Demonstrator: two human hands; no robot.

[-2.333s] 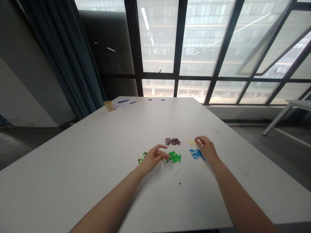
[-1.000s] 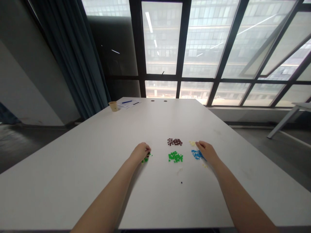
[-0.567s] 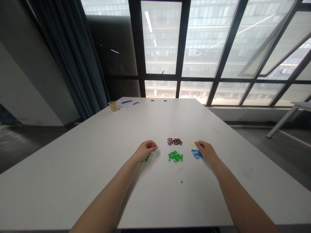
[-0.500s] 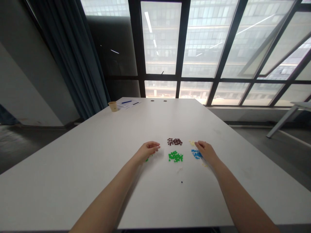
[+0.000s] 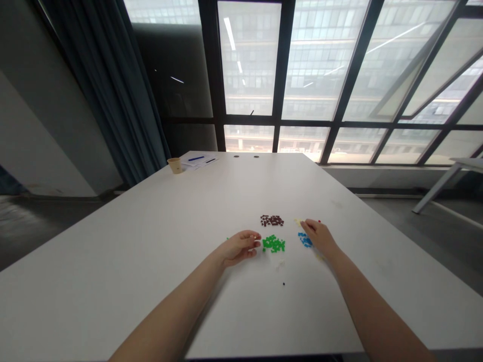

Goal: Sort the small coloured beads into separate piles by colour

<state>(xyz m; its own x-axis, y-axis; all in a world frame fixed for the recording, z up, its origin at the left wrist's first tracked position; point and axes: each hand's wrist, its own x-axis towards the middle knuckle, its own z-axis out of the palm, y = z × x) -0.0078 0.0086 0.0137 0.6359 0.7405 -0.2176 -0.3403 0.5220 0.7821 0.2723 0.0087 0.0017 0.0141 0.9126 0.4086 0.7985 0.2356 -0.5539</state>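
Note:
My left hand (image 5: 241, 246) is just left of a pile of green building-block pieces (image 5: 273, 244), its thumb and fingers curled together. A tiny pale speck shows at its fingertips, too small to name. My right hand (image 5: 320, 236) reaches down with fingers pinched at a small group of pale yellow pieces (image 5: 297, 221); whatever is in the pinch is hidden. Blue pieces (image 5: 305, 240) lie beneath and beside that hand, partly covered. Behind the green pile is a pile of dark brown pieces (image 5: 271, 220). A red piece (image 5: 319, 221) peeks out beyond my right hand.
On the white table (image 5: 151, 261), whitish pieces (image 5: 279, 264) and one small black piece (image 5: 284, 284) lie nearer me. More pale yellow bits (image 5: 319, 256) sit by my right wrist. A paper cup (image 5: 175, 166) and papers with a blue pen (image 5: 195, 159) stand far left.
My left hand has moved right and slightly toward me, up to the green pile. My right hand has shifted only a little left, and the red piece now shows beyond it.

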